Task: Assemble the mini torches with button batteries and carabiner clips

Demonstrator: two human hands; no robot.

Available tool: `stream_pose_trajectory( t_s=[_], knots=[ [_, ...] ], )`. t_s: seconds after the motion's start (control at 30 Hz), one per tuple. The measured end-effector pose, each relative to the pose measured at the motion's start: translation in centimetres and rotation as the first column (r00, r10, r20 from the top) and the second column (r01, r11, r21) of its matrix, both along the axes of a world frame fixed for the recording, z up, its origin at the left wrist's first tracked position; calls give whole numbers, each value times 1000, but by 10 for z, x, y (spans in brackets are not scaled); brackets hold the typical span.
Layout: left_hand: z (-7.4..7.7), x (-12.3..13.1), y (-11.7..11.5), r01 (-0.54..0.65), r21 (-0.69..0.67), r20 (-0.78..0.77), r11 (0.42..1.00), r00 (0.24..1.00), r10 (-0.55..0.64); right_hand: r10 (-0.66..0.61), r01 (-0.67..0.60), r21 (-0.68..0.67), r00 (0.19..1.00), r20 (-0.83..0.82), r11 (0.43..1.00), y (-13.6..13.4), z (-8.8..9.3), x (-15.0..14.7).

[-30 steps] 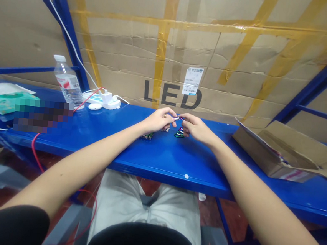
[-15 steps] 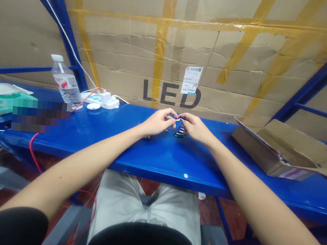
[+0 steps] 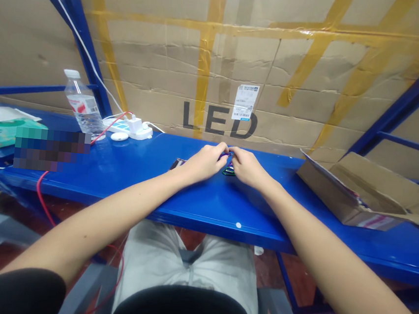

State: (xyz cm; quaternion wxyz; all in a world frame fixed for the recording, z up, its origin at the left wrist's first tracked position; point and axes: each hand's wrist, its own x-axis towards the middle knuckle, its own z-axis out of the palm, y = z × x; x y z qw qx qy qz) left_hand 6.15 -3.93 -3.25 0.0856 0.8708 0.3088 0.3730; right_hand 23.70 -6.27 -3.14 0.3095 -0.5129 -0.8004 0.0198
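My left hand (image 3: pixel 204 160) and my right hand (image 3: pixel 246 166) rest low on the blue shelf surface (image 3: pixel 205 201), fingertips meeting. Both are closed in a pinch on a small item between them, too small to name. A little pile of coloured clips (image 3: pixel 228 169), green and purple, lies right under the fingertips. Another small dark piece (image 3: pixel 177 164) lies on the shelf just left of my left hand.
A water bottle (image 3: pixel 82 104), a white power strip with charger (image 3: pixel 133 127), a red cable (image 3: pixel 43 188) and a green pack (image 3: pixel 0 129) sit at the left. An open cardboard box (image 3: pixel 369 194) lies at the right. A large taped carton marked LED (image 3: pixel 225 69) stands behind.
Both hands have dropped from a little above the shelf down onto it, over the coloured clips, still pinched together. The small dark piece left of my left hand has come into view.
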Motion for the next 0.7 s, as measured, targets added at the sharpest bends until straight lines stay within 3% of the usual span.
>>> stream_pose_trajectory(
  t_s=[0.1,0.2,0.3,0.4,0.5,0.7],
  knots=[
    [2,-1,4,-24,-59,63,998,998,28,-4,2,-40,999,-43,999,1,0,1],
    [7,-5,10,25,-218,176,976,984,14,0,-15,-109,990,-140,994,1,3,3],
    [15,-11,16,113,-454,297,884,954,30,-7,-58,-233,963,-270,971,0,8,6],
    [19,-14,19,199,-587,392,785,918,60,-32,-129,-360,912,-409,924,-1,10,8],
    [21,-15,17,247,-598,436,762,898,51,-1,-212,-384,875,-485,898,-3,11,8],
    [17,-11,10,325,-556,423,766,903,-76,107,-353,-357,825,-555,865,-8,14,4]
  ],
)
